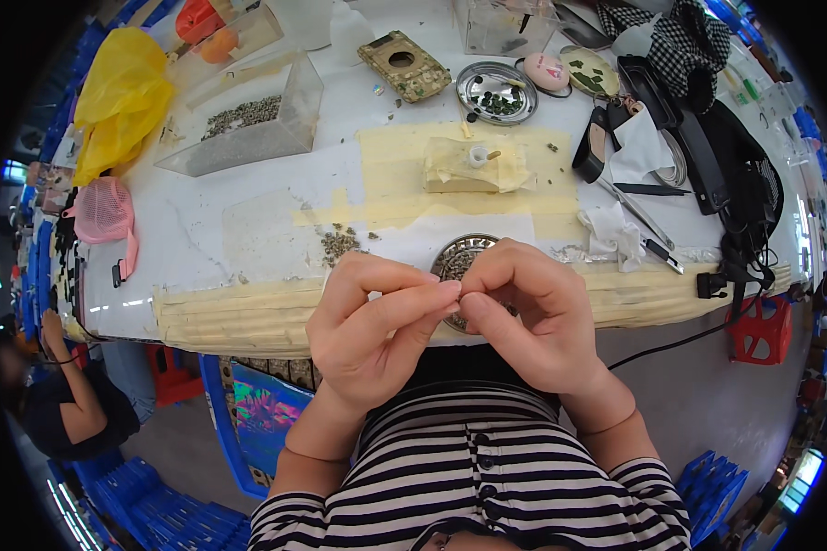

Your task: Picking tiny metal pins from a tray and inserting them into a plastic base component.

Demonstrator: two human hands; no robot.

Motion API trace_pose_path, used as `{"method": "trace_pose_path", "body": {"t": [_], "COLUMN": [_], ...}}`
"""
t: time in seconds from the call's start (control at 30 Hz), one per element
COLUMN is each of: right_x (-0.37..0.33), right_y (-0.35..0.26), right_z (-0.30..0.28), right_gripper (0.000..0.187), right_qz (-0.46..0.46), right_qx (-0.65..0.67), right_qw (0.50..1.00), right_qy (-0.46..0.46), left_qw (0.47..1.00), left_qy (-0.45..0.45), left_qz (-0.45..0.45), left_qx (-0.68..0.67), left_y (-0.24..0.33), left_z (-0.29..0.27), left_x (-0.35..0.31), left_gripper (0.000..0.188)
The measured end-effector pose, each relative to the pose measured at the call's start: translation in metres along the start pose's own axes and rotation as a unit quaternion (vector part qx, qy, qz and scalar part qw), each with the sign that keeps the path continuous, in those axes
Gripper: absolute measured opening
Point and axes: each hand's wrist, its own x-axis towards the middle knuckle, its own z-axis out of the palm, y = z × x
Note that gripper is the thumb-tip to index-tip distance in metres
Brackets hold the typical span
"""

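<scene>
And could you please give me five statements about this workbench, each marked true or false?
1. The left hand and right hand are close together. True.
2. The yellow plastic bag lies at the table's right end. False: the yellow plastic bag is at the left.
3. A pink mesh strainer lies left of both hands. True.
4. The right hand is spread flat. False: its fingers are curled.
5. A red stool stands at the right. True.

White table [179,266] with metal dish [470,240], clear bin [296,119]
</scene>
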Motion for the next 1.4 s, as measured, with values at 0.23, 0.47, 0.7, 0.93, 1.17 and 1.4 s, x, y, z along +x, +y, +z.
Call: {"method": "trace_pose_path", "body": {"t": [0.23, 0.47, 0.7, 0.93, 1.17, 1.4], "right_x": [0.007, 0.008, 0.006, 0.005, 0.002, 0.001], "right_y": [-0.009, -0.010, -0.004, -0.005, -0.002, 0.000], "right_z": [-0.010, -0.010, -0.009, -0.009, -0.006, -0.010], "right_gripper": [0.007, 0.006, 0.005, 0.010, 0.019, 0.013], "right_qz": [-0.108, -0.086, -0.063, -0.125, -0.161, -0.094], "right_qx": [-0.167, -0.149, -0.101, -0.172, -0.228, -0.155], "right_qw": [0.980, 0.984, 0.992, 0.977, 0.960, 0.983], "right_qy": [-0.028, -0.036, -0.029, 0.002, 0.018, -0.013], "left_qw": [0.998, 0.996, 0.996, 0.997, 0.997, 0.997], "left_qy": [-0.036, -0.031, -0.039, -0.017, -0.010, -0.037], "left_qz": [-0.040, -0.050, -0.057, 0.003, -0.005, 0.004], "left_qx": [-0.034, -0.060, -0.062, 0.071, 0.073, 0.074], "left_y": [0.001, 0.002, 0.001, 0.002, 0.003, 0.011], "left_z": [-0.004, -0.005, -0.005, -0.004, -0.002, -0.004], "left_x": [0.002, 0.002, 0.003, 0.003, 0.004, 0.006], "left_gripper": [0.026, 0.027, 0.026, 0.027, 0.028, 0.024]}}
